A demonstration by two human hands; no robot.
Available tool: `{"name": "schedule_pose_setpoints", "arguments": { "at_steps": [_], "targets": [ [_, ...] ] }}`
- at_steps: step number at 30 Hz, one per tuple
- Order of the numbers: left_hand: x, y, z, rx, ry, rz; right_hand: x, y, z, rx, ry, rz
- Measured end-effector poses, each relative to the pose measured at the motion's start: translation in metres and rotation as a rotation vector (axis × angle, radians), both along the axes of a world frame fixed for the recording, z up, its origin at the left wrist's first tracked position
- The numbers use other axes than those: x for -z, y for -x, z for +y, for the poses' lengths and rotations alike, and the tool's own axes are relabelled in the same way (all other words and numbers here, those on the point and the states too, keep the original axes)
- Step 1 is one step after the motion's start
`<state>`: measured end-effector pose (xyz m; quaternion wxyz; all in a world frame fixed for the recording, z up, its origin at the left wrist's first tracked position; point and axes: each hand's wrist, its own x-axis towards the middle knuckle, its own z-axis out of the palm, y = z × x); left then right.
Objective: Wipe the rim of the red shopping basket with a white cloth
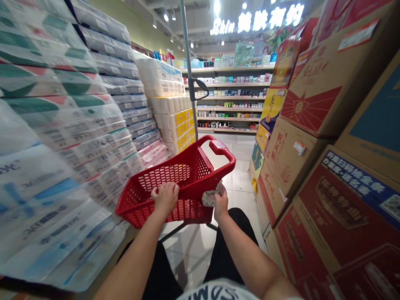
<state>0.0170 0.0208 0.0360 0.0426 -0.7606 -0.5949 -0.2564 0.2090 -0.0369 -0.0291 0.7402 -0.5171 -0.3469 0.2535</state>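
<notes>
Near left, **plastic-wrapped tissue packs** [62, 125] stand in a tall stack along the aisle, with **yellow-labelled toilet-roll packs** [167, 104] beyond them at the far end. The **left hand** [165, 198] lies over the near side of a **red plastic shopping basket** [137, 204], fingers curled down on the mesh wall and gripping it. The basket hangs tilted in front of the person, above the **tiled floor** [240, 179] and clear of the **dark trousers** [162, 262]. A **grey telescopic pole** [189, 62] with a **black loop handle** [198, 89] rises from the far end of the basket, beside its **red grip** [218, 146]. The **right hand** [221, 204] is apart from the left, at the basket's near right corner, closed on a **pale frilled item** [210, 196] pressed against the rim; what the item is cannot be told. A grip set wide across the near side steadies the basket, and the firm left hold leaves the right hand's item under control. Far right of centre, **stocked shelves** [231, 96] stand below an **illuminated Skin sign** [256, 21]. Near right, **printed cardboard cartons** [312, 96] are piled high.
</notes>
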Motion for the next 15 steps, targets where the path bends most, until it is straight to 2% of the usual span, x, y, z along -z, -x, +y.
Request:
{"name": "schedule_pose_setpoints", "arguments": {
  "at_steps": [2,5,8,11,15],
  "targets": [
    [-0.006,-0.033,-0.004,0.118,0.042,-0.045,-0.002,0.009,-0.004,-0.067,-0.028,0.01],
    [-0.009,-0.061,-0.002,0.094,0.16,-0.112,-0.001,0.011,-0.007,-0.044,0.027,-0.079],
    [-0.007,-0.06,0.003,0.097,0.21,-0.119,0.008,0.002,-0.011,-0.028,0.081,-0.19],
    [-0.002,-0.052,-0.001,0.094,0.13,-0.115,0.021,-0.007,-0.017,-0.054,0.116,-0.262],
    [0.004,-0.05,-0.013,0.093,0.033,-0.118,0.028,-0.008,-0.022,0.063,0.117,-0.324]
  ]
}}
